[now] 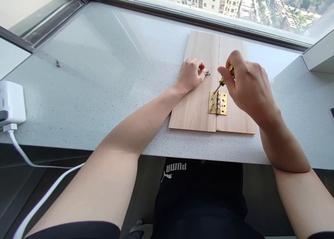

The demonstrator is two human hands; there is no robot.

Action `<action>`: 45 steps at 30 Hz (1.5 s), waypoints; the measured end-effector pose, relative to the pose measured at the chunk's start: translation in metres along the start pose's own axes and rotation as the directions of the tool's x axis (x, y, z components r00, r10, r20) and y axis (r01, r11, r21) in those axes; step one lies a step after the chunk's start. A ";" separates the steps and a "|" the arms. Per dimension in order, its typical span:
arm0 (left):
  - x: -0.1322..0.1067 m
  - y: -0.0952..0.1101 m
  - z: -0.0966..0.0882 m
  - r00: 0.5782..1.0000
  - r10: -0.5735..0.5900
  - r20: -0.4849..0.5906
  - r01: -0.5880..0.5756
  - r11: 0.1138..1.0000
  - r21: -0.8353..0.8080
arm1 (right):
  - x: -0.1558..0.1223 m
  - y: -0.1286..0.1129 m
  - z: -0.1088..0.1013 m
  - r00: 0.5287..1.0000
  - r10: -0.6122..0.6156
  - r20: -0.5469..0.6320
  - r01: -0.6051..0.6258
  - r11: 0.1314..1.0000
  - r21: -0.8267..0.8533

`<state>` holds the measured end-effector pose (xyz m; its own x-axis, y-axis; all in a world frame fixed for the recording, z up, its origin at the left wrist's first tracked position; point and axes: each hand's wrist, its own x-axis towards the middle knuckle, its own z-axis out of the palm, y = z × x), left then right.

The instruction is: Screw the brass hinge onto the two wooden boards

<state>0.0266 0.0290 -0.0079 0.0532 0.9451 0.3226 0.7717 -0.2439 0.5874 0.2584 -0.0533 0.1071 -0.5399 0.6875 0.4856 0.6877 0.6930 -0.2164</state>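
Observation:
My right hand point(250, 82) is closed around the yellow-and-black handle of a screwdriver point(218, 87), which leans with its tip down. That tip meets the upper part of the left leaf of a brass hinge point(213, 103). The hinge lies spread flat across the seam between two pale wooden boards point(193, 117), and open holes show in its right leaf. My left hand point(191, 74) rests on the left board with its fingers curled together. At its fingertips are a few small dark screws point(207, 73), partly hidden by the fingers.
The boards lie on a speckled white windowsill point(91, 79), close to the window frame point(167, 14). A white charger point(13, 103) with a white cable point(19, 148) stands at the left edge. A small brownish object point(57, 63) lies far left.

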 end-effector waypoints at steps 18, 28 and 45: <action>0.000 -0.002 0.000 1.000 0.001 0.004 -0.001 0.999 -0.032 | 0.002 -0.008 -0.008 0.999 0.007 0.051 -0.007 1.000 0.002; -0.005 0.016 -0.011 0.993 -0.065 0.093 0.054 0.992 0.118 | 0.000 -0.014 -0.008 0.997 -0.040 0.064 0.038 0.999 0.031; 0.000 -0.001 0.000 1.000 0.010 0.003 -0.010 0.999 -0.043 | 0.002 -0.005 -0.007 0.999 -0.032 0.036 0.031 0.999 0.042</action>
<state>0.0252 0.0297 -0.0083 0.0626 0.9431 0.3265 0.7434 -0.2623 0.6152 0.2570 -0.0565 0.1152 -0.5792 0.6721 0.4613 0.6498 0.7223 -0.2366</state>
